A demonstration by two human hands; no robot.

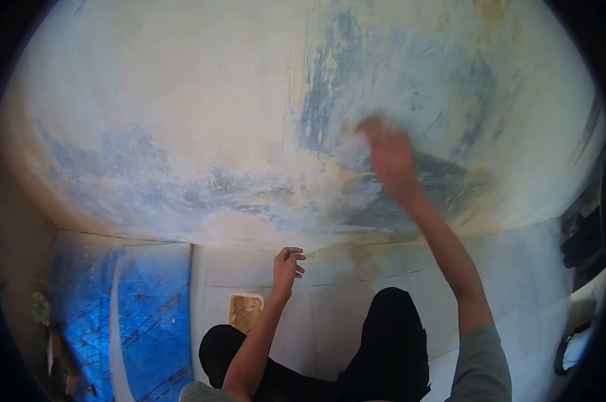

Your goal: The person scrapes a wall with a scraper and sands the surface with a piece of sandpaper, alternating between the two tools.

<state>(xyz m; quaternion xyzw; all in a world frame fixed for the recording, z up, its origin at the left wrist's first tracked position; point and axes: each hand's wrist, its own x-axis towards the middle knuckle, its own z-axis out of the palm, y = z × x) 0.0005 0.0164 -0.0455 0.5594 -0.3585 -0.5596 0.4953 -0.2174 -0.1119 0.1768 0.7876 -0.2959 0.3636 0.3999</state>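
My right hand (391, 157) is raised against the wall (229, 87), smeared by motion. At its fingertips is a small tan, blurred thing (351, 127) whose kind I cannot make out; the fingers seem closed on it. The wall there is patchy, with blue-grey showing through a pale coat. My left hand (289, 264) hangs in the air in front of the foot of the wall, fingers loosely bent and apart, with nothing visible in it. Below and left of that hand, a pale rectangular tray (246, 295) with tan stuff inside sits on the floor, partly covered by my knee and forearm.
A blue sheet (152, 295) with a pale strip lies on the floor at the left. Pale tiles (323, 305) run along the wall's foot, with a brownish stain. Dark objects (587, 244) stand at the right edge. My bent knees (393, 335) are close to the wall.
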